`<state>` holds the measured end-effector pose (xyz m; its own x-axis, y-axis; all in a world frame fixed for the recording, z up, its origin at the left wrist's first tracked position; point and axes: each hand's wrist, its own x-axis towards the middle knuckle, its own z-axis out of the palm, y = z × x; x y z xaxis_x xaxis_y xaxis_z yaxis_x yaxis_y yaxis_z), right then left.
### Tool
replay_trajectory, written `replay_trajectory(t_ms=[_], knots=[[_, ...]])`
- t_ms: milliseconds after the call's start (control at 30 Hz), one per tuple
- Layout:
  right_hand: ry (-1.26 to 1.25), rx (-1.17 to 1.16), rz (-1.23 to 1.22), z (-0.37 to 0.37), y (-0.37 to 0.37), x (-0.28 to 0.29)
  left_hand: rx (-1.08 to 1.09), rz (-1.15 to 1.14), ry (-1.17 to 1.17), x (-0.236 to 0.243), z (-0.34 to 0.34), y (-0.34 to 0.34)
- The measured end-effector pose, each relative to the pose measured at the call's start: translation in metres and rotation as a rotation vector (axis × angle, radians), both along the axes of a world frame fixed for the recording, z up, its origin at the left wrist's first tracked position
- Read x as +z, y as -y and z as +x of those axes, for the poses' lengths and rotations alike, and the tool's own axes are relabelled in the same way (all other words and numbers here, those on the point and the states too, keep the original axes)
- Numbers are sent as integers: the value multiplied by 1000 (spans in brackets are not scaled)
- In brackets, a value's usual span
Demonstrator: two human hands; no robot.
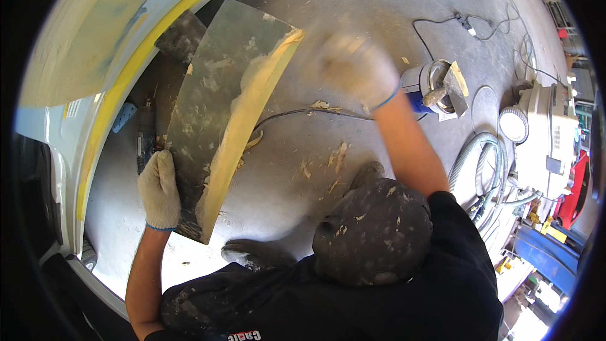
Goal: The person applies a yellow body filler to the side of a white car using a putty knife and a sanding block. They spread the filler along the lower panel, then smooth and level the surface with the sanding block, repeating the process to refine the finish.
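My gloved left hand point(161, 189) grips the lower left edge of a long dark grey board point(209, 101), held tilted, with a band of pale yellow filler along its right edge and pale smudges. A smaller dark plate point(180, 36) shows behind its upper left. My gloved right hand point(358, 69) is smeared by motion to the right of the board's upper end; whether it holds anything is unclear. Right of it stands a blue and white can point(413, 88) with a putty knife point(452, 90) and its smeared wooden handle resting across the top.
A vehicle body point(53, 120) with yellow edging fills the left. A dark tool point(146, 136) and blue block point(122, 117) lie by it. The concrete floor point(328, 151) carries cables and scraps. Coiled hoses point(472, 164), a white machine point(540, 139) and blue equipment point(536, 249) stand at the right.
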<state>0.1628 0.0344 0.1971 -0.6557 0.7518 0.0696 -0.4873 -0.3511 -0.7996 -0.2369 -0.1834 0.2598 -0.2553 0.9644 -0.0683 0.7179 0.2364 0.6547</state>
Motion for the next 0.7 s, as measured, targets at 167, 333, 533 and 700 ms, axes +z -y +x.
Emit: replay_trajectory(t_ms=[167,333,533,700], knots=[[-160,-504,-299,75,-44,12,9,35,-62,-1,-7,2],[-349,283,217,60,-20,74,-43,18,-136,3,-7,-5],[1053,-388,137,42,-16,53,-69,22,-202,12,-3,-12],[1145,-449,1320,-82,32,104,-242,40,-463,33,-15,-7]])
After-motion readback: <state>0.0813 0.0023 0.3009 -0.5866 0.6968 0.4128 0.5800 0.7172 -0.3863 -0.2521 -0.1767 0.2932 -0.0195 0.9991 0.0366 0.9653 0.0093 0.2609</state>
